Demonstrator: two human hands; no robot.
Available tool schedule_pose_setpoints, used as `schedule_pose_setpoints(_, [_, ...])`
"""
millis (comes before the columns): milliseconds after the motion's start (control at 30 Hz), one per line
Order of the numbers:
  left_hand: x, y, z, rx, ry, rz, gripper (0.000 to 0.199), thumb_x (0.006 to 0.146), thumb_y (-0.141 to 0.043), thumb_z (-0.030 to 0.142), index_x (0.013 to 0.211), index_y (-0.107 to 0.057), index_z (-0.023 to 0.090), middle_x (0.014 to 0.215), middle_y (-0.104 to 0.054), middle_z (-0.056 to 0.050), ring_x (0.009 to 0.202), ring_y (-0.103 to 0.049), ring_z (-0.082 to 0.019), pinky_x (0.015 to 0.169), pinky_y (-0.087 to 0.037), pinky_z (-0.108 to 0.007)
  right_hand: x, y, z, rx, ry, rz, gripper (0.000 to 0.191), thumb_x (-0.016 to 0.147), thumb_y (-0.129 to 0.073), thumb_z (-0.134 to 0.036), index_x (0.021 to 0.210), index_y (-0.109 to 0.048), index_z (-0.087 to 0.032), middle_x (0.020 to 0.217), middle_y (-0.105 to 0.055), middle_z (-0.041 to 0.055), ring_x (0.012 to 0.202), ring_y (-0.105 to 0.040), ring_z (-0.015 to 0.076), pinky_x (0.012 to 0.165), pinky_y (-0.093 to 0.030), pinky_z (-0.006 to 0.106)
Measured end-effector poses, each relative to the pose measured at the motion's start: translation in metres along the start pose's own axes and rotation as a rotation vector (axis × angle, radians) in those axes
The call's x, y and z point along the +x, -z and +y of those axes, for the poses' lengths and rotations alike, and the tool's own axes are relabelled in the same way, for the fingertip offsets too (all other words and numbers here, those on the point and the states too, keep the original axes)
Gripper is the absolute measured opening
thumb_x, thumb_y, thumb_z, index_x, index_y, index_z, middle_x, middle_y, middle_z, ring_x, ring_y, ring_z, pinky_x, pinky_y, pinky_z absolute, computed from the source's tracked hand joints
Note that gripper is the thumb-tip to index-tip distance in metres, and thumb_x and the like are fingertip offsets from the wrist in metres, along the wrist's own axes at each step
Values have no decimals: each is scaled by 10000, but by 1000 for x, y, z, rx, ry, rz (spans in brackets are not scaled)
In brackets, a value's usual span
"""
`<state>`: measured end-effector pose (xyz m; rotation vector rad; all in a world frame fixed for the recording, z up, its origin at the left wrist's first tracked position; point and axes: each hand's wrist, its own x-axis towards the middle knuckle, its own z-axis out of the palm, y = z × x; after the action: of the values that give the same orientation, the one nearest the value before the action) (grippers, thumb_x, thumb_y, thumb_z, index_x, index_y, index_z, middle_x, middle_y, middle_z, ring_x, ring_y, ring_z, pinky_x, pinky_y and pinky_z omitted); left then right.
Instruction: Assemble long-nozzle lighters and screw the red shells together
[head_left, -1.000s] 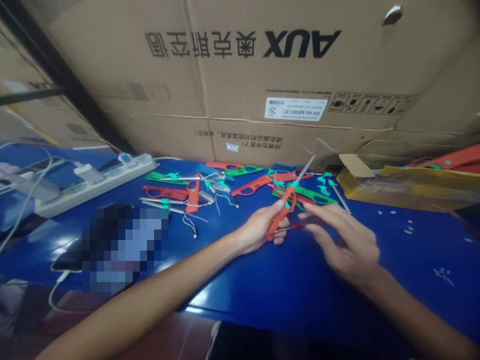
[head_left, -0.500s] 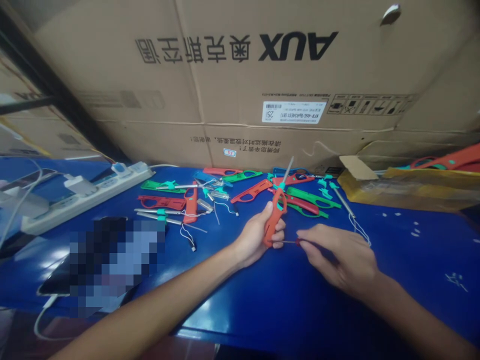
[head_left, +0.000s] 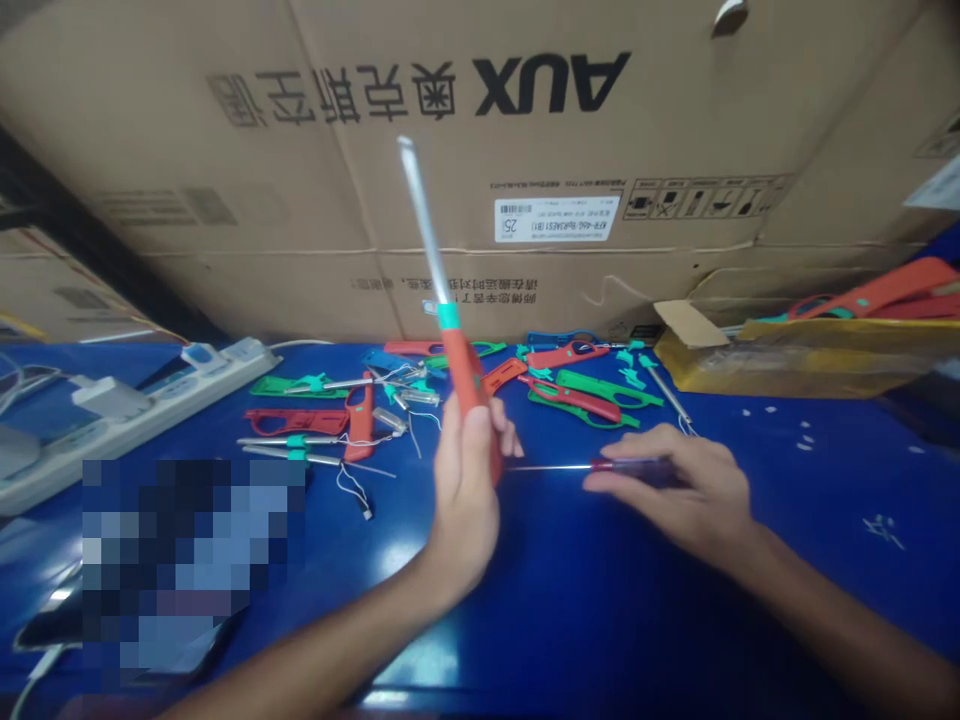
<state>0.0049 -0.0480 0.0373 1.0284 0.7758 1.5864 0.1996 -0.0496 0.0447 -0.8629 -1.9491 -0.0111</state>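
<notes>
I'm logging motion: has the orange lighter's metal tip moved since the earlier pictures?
Yes: in view, the metal tip has gone from below the white label to its upper left.

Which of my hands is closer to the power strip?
Left. The power strip runs along the left side; your left hand is right of it, your right hand farther right.

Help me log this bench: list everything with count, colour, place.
Lighter: one, orange, centre
Screwdriver: one, dark red, centre
Casings: several, red, green, blue, centre
Rods: several, silver, among casings
Power strip: one, white, left
Plugs: several, mostly white, on strip
Cables: several, white, left
Phones: count unclear, dark, lower left
Carton: one, brown, behind
Small box: one, yellowish, right, holding red pieces
Scraps: several, white, right
Frame: one, black, upper left
Table: one, blue, beneath
Left hand: one, around lighter
Right hand: one, around screwdriver
</notes>
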Motion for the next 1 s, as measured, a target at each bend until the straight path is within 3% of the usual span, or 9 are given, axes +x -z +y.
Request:
schedule_pose_setpoints(167, [9,4,9,46,-96,46,312,1028,-492,510,899,-531,228,816,-509,5,636,-448,-110,575,-434,-231,-7,-16,-9,27,75,-104,171,989,-624,-389,968,-626,-219,695,-717,-34,517,-643,94,506,-491,204])
schedule_pose_setpoints(300, [8,6,9,114,-142,10,330,1049,-443,504,911,-546,222,801,-517,3,633,-457,-110,593,-431,-242,-10,-17,-13,119,82,-196,112,988,-623,-301,1020,-592,-199,769,-693,0,630,-661,114,557,-508,216])
schedule_pose_setpoints(467, [12,10,10,120,-70,-142,342,1059,-409,493,987,-589,212,857,-555,-12,664,-521,-118,650,-491,-260,-10,-15,-14,45,99,-113,126,958,-671,-227,1061,-615,-180,804,-713,11,636,-664,102,563,-495,202])
schedule_pose_setpoints(667, [11,11,7,82,-119,-129,296,1045,-448,501,1107,-566,237,858,-538,1,639,-514,-113,630,-476,-258,-10,-15,-16,-130,63,-152,190,1014,-580,-340,926,-634,-181,693,-661,-22,496,-594,91,496,-441,229])
schedule_pose_setpoints(800, [16,12,6,96,-171,-113,268,1053,-446,477,1058,-557,234,850,-517,6,640,-504,-107,609,-456,-256,-10,-17,-19,33,-20,-216,169,1010,-568,-272,1133,-551,-159,872,-680,25,661,-666,106,596,-517,206])
schedule_pose_setpoints(900, [21,14,7,83,-214,-100,269,1057,-441,466,992,-541,225,833,-504,11,626,-492,-102,583,-438,-253,-9,-18,-22,112,9,-248,121,987,-573,-170,1102,-536,-180,961,-657,56,848,-681,136,745,-553,232])
schedule_pose_setpoints(1000, [23,14,9,97,-240,-82,261,1066,-426,455,1032,-544,225,836,-503,9,632,-494,-103,587,-437,-257,-7,-18,-25,103,31,-191,118,983,-606,-162,1092,-566,-183,1005,-668,62,927,-671,140,828,-546,238])
